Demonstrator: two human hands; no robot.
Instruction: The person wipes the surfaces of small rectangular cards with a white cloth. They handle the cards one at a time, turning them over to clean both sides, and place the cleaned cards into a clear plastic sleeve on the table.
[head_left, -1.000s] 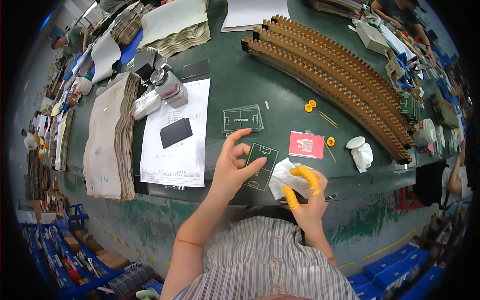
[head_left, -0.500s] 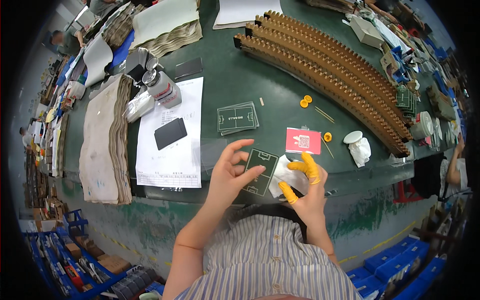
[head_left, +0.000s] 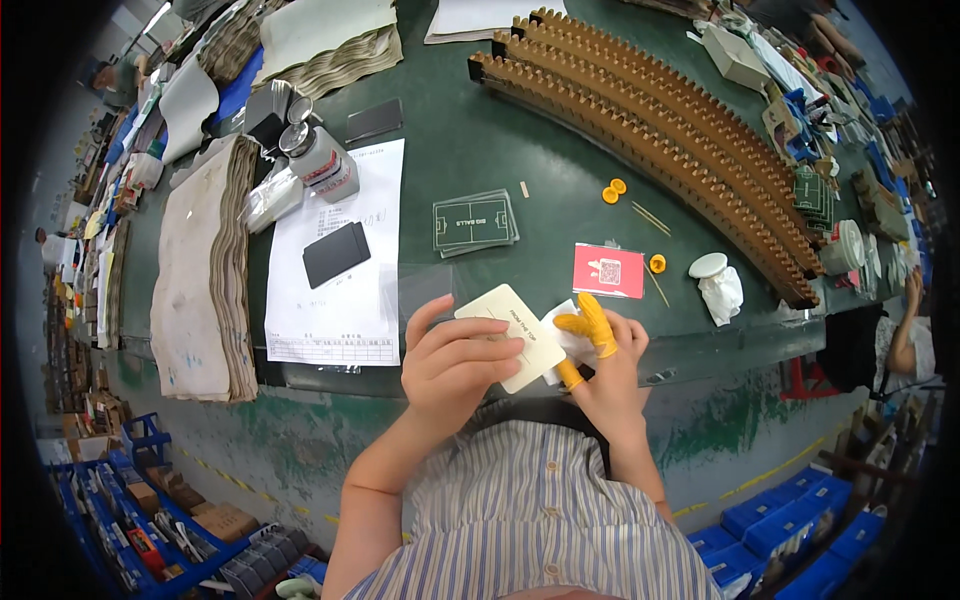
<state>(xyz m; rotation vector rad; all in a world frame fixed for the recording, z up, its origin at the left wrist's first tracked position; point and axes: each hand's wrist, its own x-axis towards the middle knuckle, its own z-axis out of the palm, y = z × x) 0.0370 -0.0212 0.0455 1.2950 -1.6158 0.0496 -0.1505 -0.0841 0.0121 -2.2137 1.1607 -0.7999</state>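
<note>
My left hand (head_left: 450,365) grips a rounded-corner card (head_left: 532,352) above the near edge of the table, its cream side with a little printing facing up. My right hand (head_left: 615,385), with yellow finger cots (head_left: 598,328) on some fingers, is closed on a white cloth (head_left: 562,318) right beside the card's right edge. Part of the cloth is hidden behind the fingers and card. Beyond my hands lies a small stack of green cards (head_left: 473,222) with white pitch lines. A pink card (head_left: 608,271) is on the table past my right hand.
Slotted brown racks (head_left: 640,130) curve across the far right. At left are a printed sheet (head_left: 335,325) with black cards (head_left: 337,255), a metal-topped bottle (head_left: 325,170) and a thick paper stack (head_left: 205,290). Loose finger cots (head_left: 612,190), wooden sticks (head_left: 652,218) and a white wrapped bundle (head_left: 720,297) lie right.
The card in my left hand has been turned over, from its green side to its cream side. My right hand and the cloth have come closer to it.
</note>
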